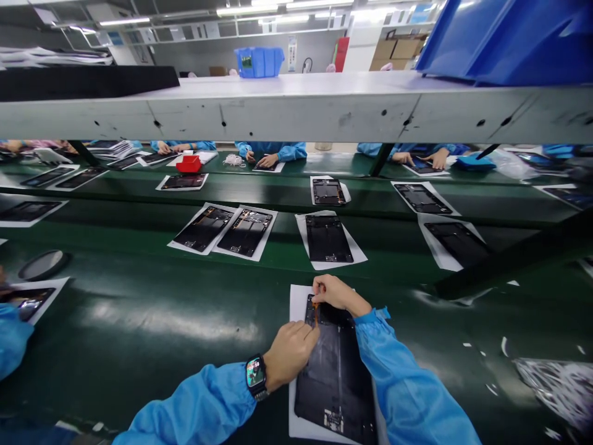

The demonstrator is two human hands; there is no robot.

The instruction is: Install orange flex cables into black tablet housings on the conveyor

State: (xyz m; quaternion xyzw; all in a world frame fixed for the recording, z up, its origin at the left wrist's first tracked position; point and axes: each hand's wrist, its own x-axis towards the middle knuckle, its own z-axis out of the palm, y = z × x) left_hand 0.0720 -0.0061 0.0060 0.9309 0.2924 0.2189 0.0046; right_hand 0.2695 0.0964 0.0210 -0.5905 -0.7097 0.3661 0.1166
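At the lower left of the frame a co-worker's blue sleeve point(12, 337) lies beside another tablet on paper point(25, 301). Toward the lower middle, the left hand point(290, 353), with a smartwatch point(256, 372) on the wrist, has its fingers curled close at the lower end of a thin orange strip point(315, 311); I cannot tell if they pinch it or only press. The strip sits at the top left corner of the open tablet housing point(336, 371), which lies flat on a white sheet point(296, 426) on the green belt point(139, 321). The right hand point(334, 292) has its fingertips closed on the upper end of the strip. I judge the housing light, stiff and thin, with delicate parts inside, so it is better taken by its long edges; the strip looks soft and easy to tear. At the lower right lies crumpled clear film point(556, 389).
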